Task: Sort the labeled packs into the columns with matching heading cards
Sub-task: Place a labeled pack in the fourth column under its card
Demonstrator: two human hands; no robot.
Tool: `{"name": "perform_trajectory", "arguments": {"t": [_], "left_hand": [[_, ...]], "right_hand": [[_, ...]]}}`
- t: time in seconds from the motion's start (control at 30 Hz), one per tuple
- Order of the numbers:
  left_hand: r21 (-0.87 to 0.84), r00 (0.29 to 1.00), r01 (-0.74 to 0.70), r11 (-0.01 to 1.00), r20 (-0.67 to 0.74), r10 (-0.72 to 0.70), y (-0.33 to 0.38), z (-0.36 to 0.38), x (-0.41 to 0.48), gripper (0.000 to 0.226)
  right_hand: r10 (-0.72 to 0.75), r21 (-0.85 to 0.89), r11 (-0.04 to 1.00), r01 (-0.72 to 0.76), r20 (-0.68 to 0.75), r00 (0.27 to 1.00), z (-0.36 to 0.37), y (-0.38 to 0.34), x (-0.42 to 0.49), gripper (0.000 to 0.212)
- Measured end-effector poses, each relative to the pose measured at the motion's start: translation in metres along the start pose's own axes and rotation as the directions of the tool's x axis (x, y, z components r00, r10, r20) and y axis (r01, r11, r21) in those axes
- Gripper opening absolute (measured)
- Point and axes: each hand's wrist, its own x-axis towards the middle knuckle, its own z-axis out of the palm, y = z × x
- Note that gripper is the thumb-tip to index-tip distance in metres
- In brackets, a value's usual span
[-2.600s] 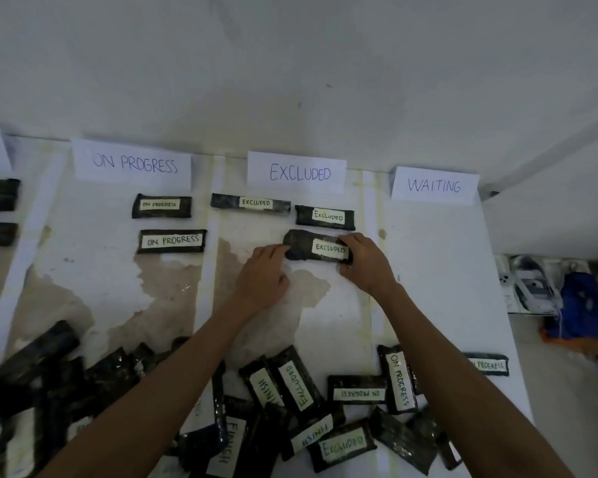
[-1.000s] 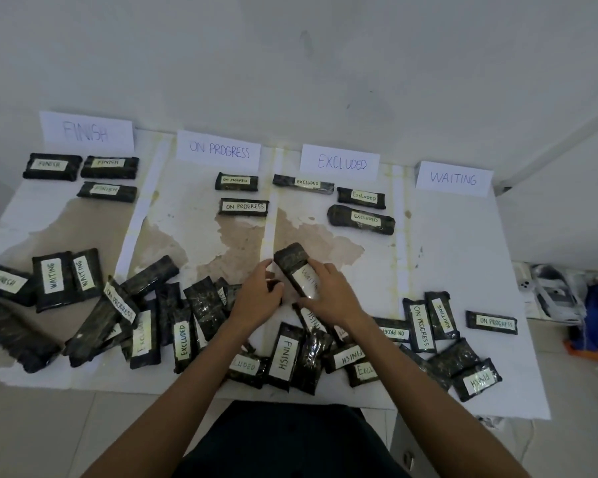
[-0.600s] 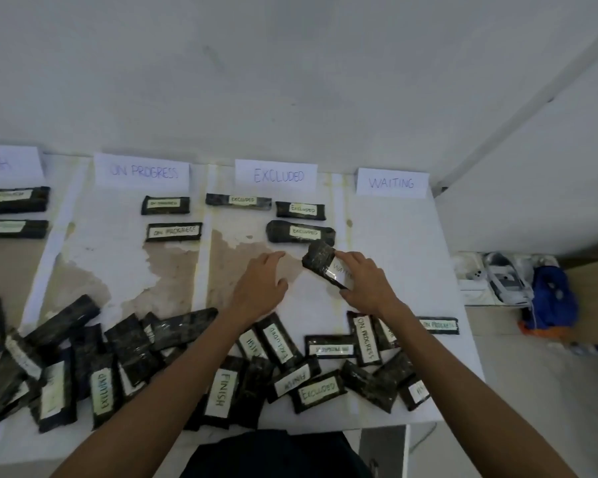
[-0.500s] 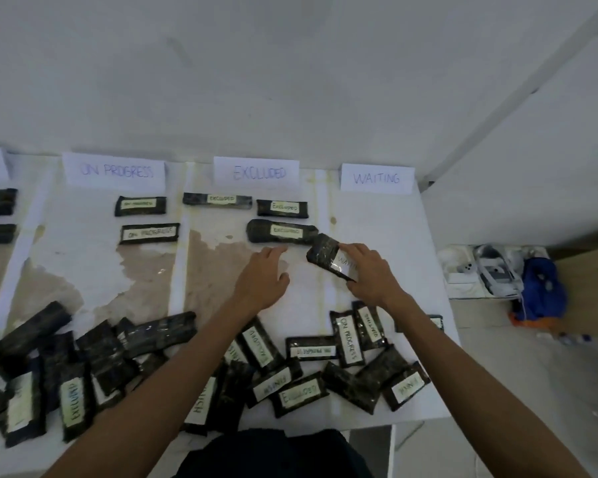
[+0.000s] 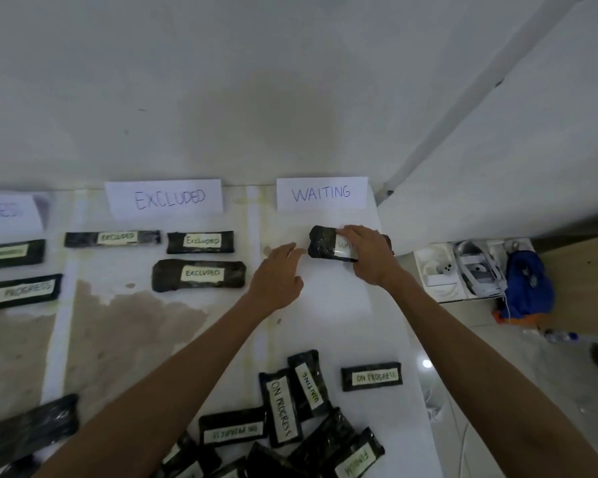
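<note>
Pack [image 5: 321,244] has moved under WAITING card [image 5: 321,194] near table [image 5: 342,305] edge; right hand [image 5: 370,257] grips it, left hand [image 5: 278,272] spread.

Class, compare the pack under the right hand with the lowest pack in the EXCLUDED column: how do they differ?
The held pack sits under the WAITING card; the lowest EXCLUDED pack sits under the EXCLUDED card. The right hand grips the held pack; the lowest EXCLUDED pack lies untouched. The held pack's label is half covered; the other's reads fully. Both are dark wrapped packs with white labels.
</note>
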Motion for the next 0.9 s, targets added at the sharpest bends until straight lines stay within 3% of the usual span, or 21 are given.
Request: {"name": "perform_trajectory", "arguments": {"t": [0.37, 0.6, 0.77, 0.9], "left_hand": [[0.142, 1.0, -0.026, 0.989, -0.013, 0.029, -0.004, 0.025, 0.048, 0.061], [0.122, 0.998, -0.064, 0.991, -0.019, 0.066, -0.003, 0.023, 0.031, 0.058], [0.068, 0.997, -0.074, 0.995, -0.004, 0.075, -0.007, 0.021, -0.008, 0.057], [0.051, 0.999, -0.037, 0.998, 0.008, 0.037, -0.012, 0.025, -0.054, 0.056]], "right_hand": [[-0.051, 0.058, 0.997, 0.054, -0.045, 0.998, 0.005, 0.054, 0.035, 0.078], [-0.031, 0.062, 0.997, 0.034, -0.052, 0.998, 0.006, 0.051, 0.029, 0.078], [0.024, 0.194, 0.981, 0.005, -0.144, 0.989, 0.001, 0.028, 0.002, 0.069], [0.076, 0.364, 0.931, -0.041, -0.084, 0.994, 0.008, -0.013, -0.039, 0.058]]}}
